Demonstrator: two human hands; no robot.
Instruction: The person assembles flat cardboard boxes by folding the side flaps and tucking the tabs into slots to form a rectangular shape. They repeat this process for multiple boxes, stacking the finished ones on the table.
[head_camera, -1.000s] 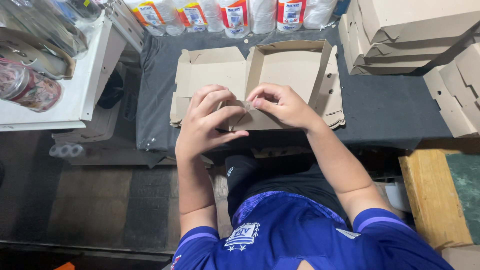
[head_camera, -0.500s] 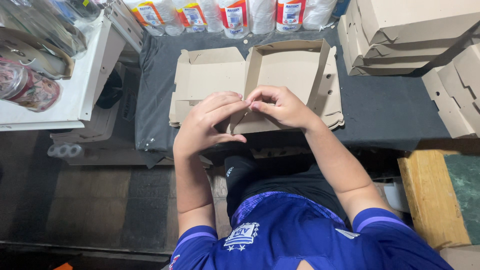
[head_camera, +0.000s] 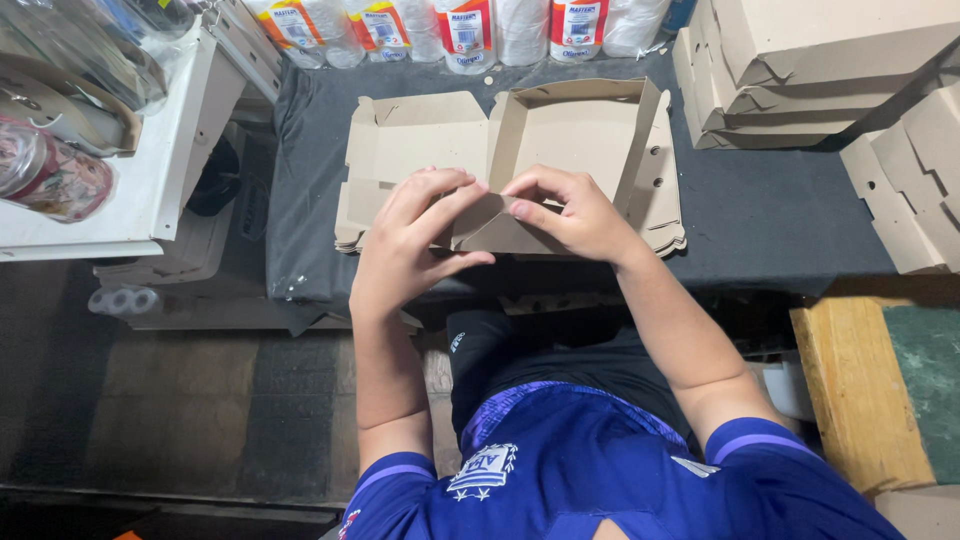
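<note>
**2 hands folding the near flap of a cardboard box**

Both hands meet at the near edge of a half-formed cardboard box (head_camera: 560, 150), and each grip is closed on cardboard, not clenched empty. The right hand (head_camera: 570, 215) pinches the top edge of the front flap (head_camera: 490, 225) between thumb and fingertips. The left hand (head_camera: 410, 240) curls over the flap's left end, fingers on top and thumb underneath, pressing the corner where the flap meets the left side.

The box lies directly under and just beyond the hands, at the near edge of the desk (head_camera: 770, 215), which is covered in dark cloth. Its far and right walls already stand upright; its lid panel (head_camera: 420, 135) lies open and flat to the left. The box rests on a stack of flat blanks (head_camera: 665, 200) of the same cut.

Judging by this, the step in hand is raising and tucking the front wall. The next move would call for holding the corner square while the flap is pressed inward until it locks, with even pressure so the cardboard does not crease.

Further out, a pile of finished boxes (head_camera: 800, 60) stands at the right, and a row of plastic-wrapped rolls (head_camera: 470, 30) lines the far edge.
</note>
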